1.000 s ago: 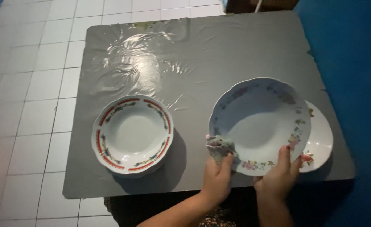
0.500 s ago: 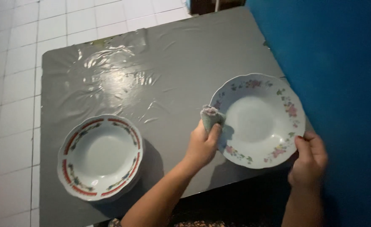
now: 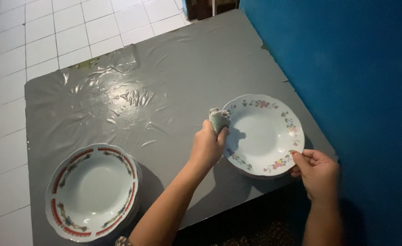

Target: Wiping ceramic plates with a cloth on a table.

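Note:
A white floral-rimmed plate [image 3: 264, 132] lies flat at the right side of the grey table [image 3: 173, 68], on top of another plate whose edge shows beneath it. My right hand [image 3: 317, 171] pinches its near rim with thumb on top. My left hand [image 3: 207, 146] is closed around a bunched grey-green cloth [image 3: 219, 118], which touches the plate's left rim.
A stack of white plates with red-banded rims [image 3: 94, 191] sits at the table's near left corner. A blue wall [image 3: 355, 68] runs close along the table's right edge. White floor tiles [image 3: 9, 68] lie to the left and beyond.
The floral plate, held tilted up a second ago, now lies flat on the plate under it. My left hand with the cloth has shifted to the plate's left rim. The view has swung.

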